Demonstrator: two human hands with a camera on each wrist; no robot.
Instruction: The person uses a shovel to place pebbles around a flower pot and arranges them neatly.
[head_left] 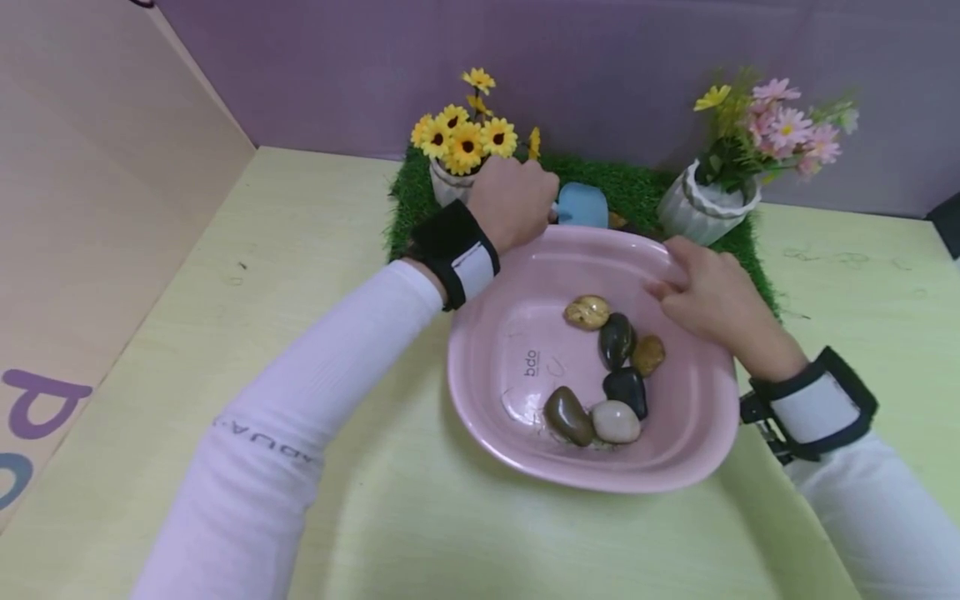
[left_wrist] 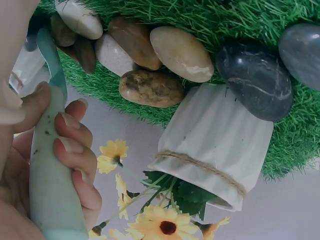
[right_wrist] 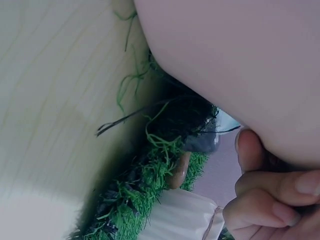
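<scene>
In my left hand [head_left: 513,200] is a small shovel with a pale green handle [left_wrist: 52,165] and a blue blade [head_left: 582,205]; my fingers curl round the handle. The blade is above the far rim of a pink plastic basin [head_left: 517,283]. My right hand [head_left: 716,296] grips the basin's far right rim, thumb inside, with the other fingers [right_wrist: 257,212] under the rim in the right wrist view. Several smooth stones lie inside the basin, among them a tan stone [head_left: 587,312], a brown stone [head_left: 568,416], a whitish stone [head_left: 616,422] and a black stone [head_left: 626,390].
Artificial turf [head_left: 408,196] lies along the back wall behind the basin. On it stand a white pot [left_wrist: 215,140] of yellow flowers and a white ribbed pot [head_left: 701,208] of pink flowers. More stones, including a dark grey stone [left_wrist: 255,80], line the turf beside the left hand.
</scene>
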